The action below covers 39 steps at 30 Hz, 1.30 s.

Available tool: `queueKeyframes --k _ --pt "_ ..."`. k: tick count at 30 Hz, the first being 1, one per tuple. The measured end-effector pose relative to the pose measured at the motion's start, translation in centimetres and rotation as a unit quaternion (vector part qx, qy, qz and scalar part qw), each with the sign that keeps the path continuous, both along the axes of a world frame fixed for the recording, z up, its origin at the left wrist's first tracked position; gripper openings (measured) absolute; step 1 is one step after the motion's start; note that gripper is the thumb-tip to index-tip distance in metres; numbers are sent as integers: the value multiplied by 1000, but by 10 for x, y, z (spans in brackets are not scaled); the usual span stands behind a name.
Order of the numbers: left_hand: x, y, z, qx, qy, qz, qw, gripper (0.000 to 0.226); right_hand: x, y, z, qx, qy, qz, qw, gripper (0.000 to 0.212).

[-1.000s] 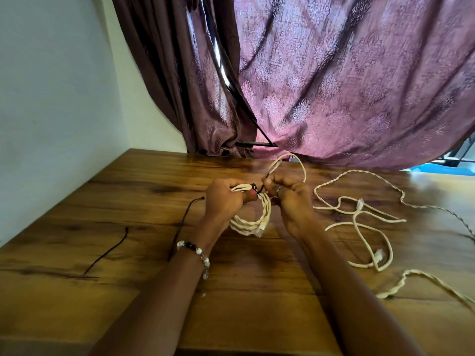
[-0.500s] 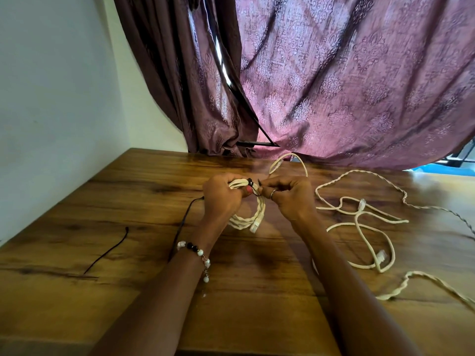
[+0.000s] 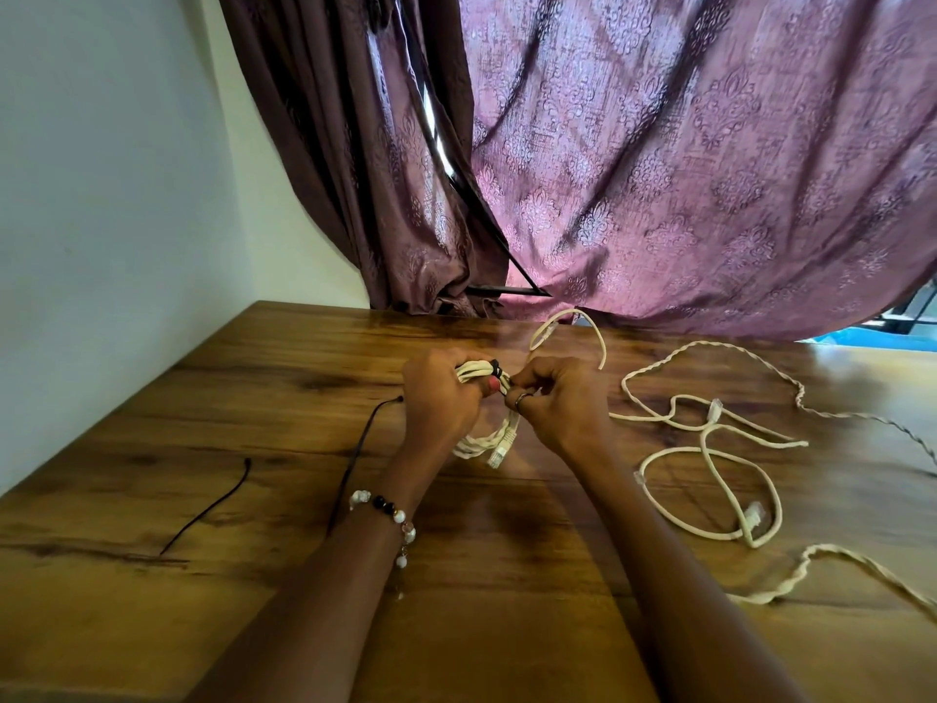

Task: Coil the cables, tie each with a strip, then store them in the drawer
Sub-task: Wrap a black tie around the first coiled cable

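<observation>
A cream cable coil (image 3: 488,439) hangs above the wooden table (image 3: 253,398), bunched at its top. My left hand (image 3: 440,398) grips that bunched top. A black strip (image 3: 496,368) wraps the bundle beside my thumb. My right hand (image 3: 555,398) pinches the strip's end close against the coil. One clear plug hangs at the coil's lower end. Behind my right hand arcs a free cream cable end (image 3: 568,319).
Loose cream cables (image 3: 710,449) sprawl over the right half of the table, one twisted (image 3: 791,580) near the front right. Two black strips lie on the left, one long (image 3: 362,438) and one short (image 3: 208,507). A purple curtain (image 3: 659,170) hangs behind; a white wall stands left.
Both hands lifted the coil slightly and drew closer together. The right hand's fingers shifted on the black strip at the coil's top.
</observation>
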<state>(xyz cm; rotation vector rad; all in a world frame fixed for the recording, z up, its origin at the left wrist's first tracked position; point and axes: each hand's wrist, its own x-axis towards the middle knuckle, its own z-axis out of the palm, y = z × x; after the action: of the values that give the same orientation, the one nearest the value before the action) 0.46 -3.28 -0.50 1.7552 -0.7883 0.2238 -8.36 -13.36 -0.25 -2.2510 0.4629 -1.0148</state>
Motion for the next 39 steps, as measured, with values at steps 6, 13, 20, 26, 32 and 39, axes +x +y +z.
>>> queueKeyframes --k 6,13,20,26,32,39 --pt "-3 -2 0 16 2 -5 1000 24 0 2 -1 -45 -6 -7 999 6" --pt "1 -4 -3 26 -11 -13 1000 26 2 -1 -1 -139 -26 5 990 2" --pt "4 -2 -2 10 12 -20 1000 25 2 -6 -2 -164 -21 18 986 8" --pt "6 -2 -2 14 21 -32 999 27 -2 -6 1 -144 -39 31 988 12" --pt "6 -2 -2 15 26 -37 999 27 -5 -12 0 -167 -34 37 985 14" --pt "7 -1 -1 19 31 -37 999 27 -3 -10 1 -213 -61 48 974 10"
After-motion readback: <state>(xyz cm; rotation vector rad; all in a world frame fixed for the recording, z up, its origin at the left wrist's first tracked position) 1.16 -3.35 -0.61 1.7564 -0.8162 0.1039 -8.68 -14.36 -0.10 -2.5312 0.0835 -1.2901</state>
